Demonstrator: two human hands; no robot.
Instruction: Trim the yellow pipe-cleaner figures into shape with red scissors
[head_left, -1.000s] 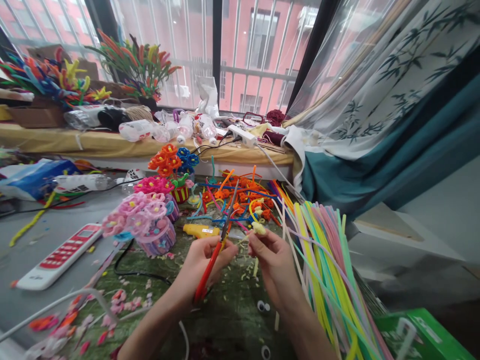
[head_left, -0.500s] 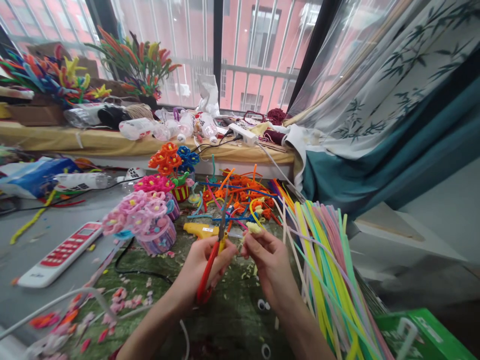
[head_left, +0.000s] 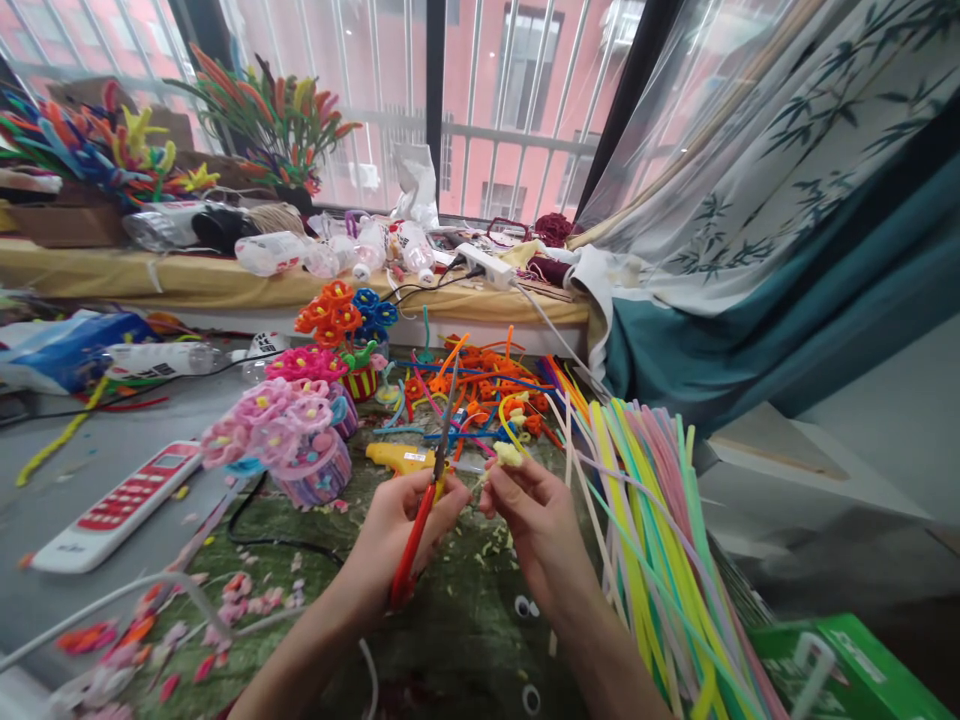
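Note:
A pair of red-handled scissors [head_left: 413, 545] is gripped in my left hand [head_left: 391, 530], blades pointing up and away from me. My right hand [head_left: 536, 510] pinches a small pale yellow fuzzy piece [head_left: 508, 454] between thumb and fingers, its fluffy end showing above them. Both hands are close together over the green mat [head_left: 442, 650], fingertips nearly touching. Just beyond them lies a yellow glue gun [head_left: 401, 458], partly hidden behind the scissors. Pale yellow scraps [head_left: 495, 545] are scattered under the hands.
Pipe-cleaner flower pots [head_left: 311, 468] stand at left, near a white and red calculator-like device [head_left: 124, 505]. Orange fuzzy pieces [head_left: 491, 372] pile up behind. A bundle of pastel pipe cleaners [head_left: 660, 520] lies at right, above a green box [head_left: 855, 665]. Loose googly eyes [head_left: 523, 606] lie nearby.
Almost nothing differs. The view has shifted very slightly, and both hands keep their grip on the scissors and the yellow piece.

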